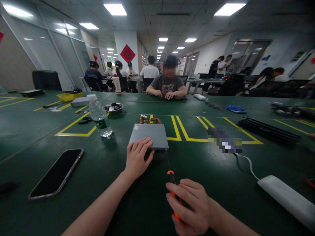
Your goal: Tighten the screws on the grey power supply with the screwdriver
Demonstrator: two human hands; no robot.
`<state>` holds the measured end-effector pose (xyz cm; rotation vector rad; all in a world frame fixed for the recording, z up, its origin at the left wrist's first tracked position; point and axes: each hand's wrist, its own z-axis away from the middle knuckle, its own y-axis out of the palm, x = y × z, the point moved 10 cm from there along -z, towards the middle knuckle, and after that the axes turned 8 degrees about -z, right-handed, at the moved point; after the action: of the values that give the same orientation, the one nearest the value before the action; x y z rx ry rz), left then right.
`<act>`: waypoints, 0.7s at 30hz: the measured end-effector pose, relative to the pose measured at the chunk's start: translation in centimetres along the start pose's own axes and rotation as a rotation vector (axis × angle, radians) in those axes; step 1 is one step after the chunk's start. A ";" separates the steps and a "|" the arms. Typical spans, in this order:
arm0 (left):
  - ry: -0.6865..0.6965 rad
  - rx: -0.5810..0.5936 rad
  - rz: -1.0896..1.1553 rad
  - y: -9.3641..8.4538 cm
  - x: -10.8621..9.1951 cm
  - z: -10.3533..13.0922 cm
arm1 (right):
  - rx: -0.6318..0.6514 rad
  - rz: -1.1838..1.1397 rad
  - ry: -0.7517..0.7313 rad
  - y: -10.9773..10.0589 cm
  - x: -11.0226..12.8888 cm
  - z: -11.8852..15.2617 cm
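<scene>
A flat grey metal box (pixel 150 132) lies on the green table, with a bundle of coloured wires (pixel 150 120) at its far side. My left hand (pixel 139 155) rests on its near left part, fingers over the top and thumb at the front edge, gripping it. In my right hand (pixel 189 206) is an orange and black screwdriver (pixel 171 177), its handle held between the fingers. The thin shaft points away from me, and its tip is at the box's near right corner. Whether the tip sits in a screw is too small to tell.
A phone (pixel 57 173) and a water bottle (pixel 100 119) stand to the left, near a metal bowl (pixel 113 108). On the right are a white power strip (pixel 285 196) with a cable and black slotted parts (pixel 269 131). A person (pixel 168 82) sits opposite.
</scene>
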<state>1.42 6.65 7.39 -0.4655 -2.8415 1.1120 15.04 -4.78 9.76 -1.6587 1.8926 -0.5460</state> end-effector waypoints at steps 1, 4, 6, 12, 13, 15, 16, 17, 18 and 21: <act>0.001 -0.002 -0.001 0.0 0.0 0.0 | 0.000 0.003 -0.002 0.0 0.0 0.0; -0.001 -0.007 -0.003 -0.1 0.0 0.0 | -0.007 -0.005 -0.007 -0.1 0.1 0.0; 0.001 -0.012 -0.004 -0.2 0.0 0.0 | -0.011 -0.014 -0.014 -0.1 0.2 -0.1; 0.000 -0.001 -0.005 -0.1 -0.1 0.0 | -0.002 -0.011 -0.009 0.1 0.1 0.0; 0.000 0.001 -0.004 -0.1 -0.1 0.0 | -0.001 -0.015 -0.009 0.1 0.1 0.1; 0.003 0.003 -0.004 -0.1 -0.2 -0.1 | -0.002 -0.022 -0.011 0.2 0.1 0.2; 0.005 0.003 -0.005 -0.1 -0.2 -0.1 | 0.000 -0.025 -0.009 0.2 0.1 0.2; 0.005 0.005 -0.005 -0.1 -0.2 -0.1 | 0.003 -0.028 -0.006 0.2 0.1 0.2; 0.005 0.006 -0.006 -0.1 -0.1 -0.1 | 0.005 -0.029 -0.005 0.3 0.1 0.2; -0.001 0.010 -0.005 0.0 0.0 0.0 | 0.008 -0.024 -0.006 0.3 0.1 0.2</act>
<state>1.46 6.65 7.43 -0.4570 -2.8353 1.1248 14.93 -4.86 9.38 -1.6783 1.8667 -0.5571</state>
